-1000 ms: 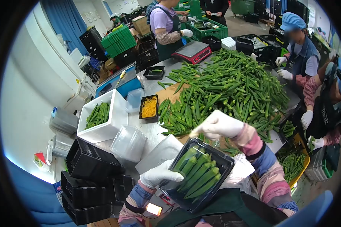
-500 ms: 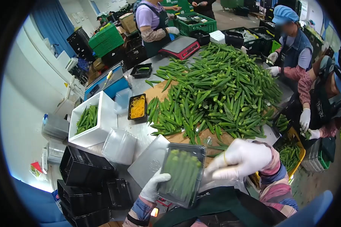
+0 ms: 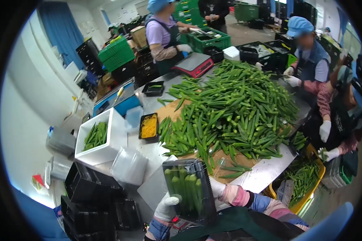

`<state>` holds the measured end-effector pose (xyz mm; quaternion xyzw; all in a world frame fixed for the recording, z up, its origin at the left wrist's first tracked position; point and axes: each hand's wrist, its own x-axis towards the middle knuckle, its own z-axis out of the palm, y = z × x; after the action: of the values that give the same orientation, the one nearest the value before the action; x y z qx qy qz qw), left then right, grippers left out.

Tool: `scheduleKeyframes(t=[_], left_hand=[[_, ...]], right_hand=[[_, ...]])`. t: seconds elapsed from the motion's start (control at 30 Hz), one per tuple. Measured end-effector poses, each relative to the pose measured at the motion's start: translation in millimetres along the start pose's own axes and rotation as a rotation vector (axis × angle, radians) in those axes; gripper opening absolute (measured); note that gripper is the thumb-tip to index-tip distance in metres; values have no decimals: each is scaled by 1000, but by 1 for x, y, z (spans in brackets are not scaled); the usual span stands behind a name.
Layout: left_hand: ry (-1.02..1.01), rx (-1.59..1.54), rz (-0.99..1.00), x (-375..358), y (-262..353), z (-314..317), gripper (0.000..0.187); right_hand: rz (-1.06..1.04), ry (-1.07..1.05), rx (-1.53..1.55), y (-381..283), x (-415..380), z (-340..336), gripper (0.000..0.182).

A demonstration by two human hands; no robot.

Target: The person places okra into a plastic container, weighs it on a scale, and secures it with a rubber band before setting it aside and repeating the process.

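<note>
A person wearing white gloves is holding a black plastic tray of okra [image 3: 188, 188] up in front of their chest, above the near edge of the table [image 3: 265, 172]. The left hand [image 3: 165, 207] is gripping the tray at its lower left corner, thumb curling over the rim. The right hand [image 3: 216, 187] is sitting mostly behind the tray's right side, so only part of the glove is showing; it seems to be supporting that edge, though whether its fingers are closing on it cannot be told.

The tray is rectangular, with a clear lid or film catching the light, and is packed with green okra pods lying side by side, all pointing the same way. It is probably light, with thin, slightly flexible walls and a slick surface, so supporting it at two opposite edges or from beneath looks safest. The pods could bruise if squeezed.

Beyond it, a large heap of loose okra [image 3: 233, 108] is covering the table. To the left are stacked empty black trays [image 3: 94, 188] and a white box [image 3: 102, 138] holding more okra. Other people in gloves are working along the far and right sides.
</note>
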<state>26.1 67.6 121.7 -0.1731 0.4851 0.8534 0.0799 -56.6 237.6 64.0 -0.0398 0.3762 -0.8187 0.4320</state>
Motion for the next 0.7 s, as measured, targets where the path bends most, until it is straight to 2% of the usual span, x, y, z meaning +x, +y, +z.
scheduleKeyframes(t=[0.03, 0.07, 0.13, 0.17, 0.27, 0.33, 0.37, 0.4, 0.47, 0.5, 0.6, 0.63, 0.67, 0.7], left_hand=[[-92, 12, -21, -2, 3, -3, 32], [-144, -7, -76, 0, -1, -17, 43], [-248, -34, -188, 2, -7, -42, 86], [-217, -2, -165, 3, -12, -47, 86], [-255, -74, -190, 2, -7, -56, 83], [-283, -104, -223, 5, -10, -75, 80], [-278, -87, -233, 14, -27, -95, 79], [-246, -62, -237, 4, -12, -69, 77], [-181, -14, -245, -17, 17, -17, 73], [-178, 0, -259, -15, 15, -18, 73], [-192, 29, -244, -3, -6, -53, 72], [-183, 37, -250, -9, 6, -40, 72], [-182, 26, -240, -18, 21, -23, 71], [-181, 16, -230, -28, 37, -2, 71]], right_hand=[[-4, -18, -50, -11, -8, 16, 30], [-61, -89, -25, 0, -5, 7, 30], [-168, -236, 36, 20, 0, -10, 30], [-105, -371, 157, 22, 6, -22, 31], [197, -192, 246, -31, -11, -12, 43], [285, -154, -240, -22, -4, -47, 45], [219, -149, -558, -18, -7, -52, 42], [-18, -88, -1129, -15, -8, -46, 31], [-298, 164, -1206, -15, -17, -24, 21], [-441, 291, -1240, -16, -18, -17, 24], [-645, 609, -1000, -6, 3, -27, 27], [-506, 798, -995, -15, 8, -19, 31], [-567, 897, -957, -19, 17, -28, 32], [-495, 748, -695, -26, 25, -45, 30]])
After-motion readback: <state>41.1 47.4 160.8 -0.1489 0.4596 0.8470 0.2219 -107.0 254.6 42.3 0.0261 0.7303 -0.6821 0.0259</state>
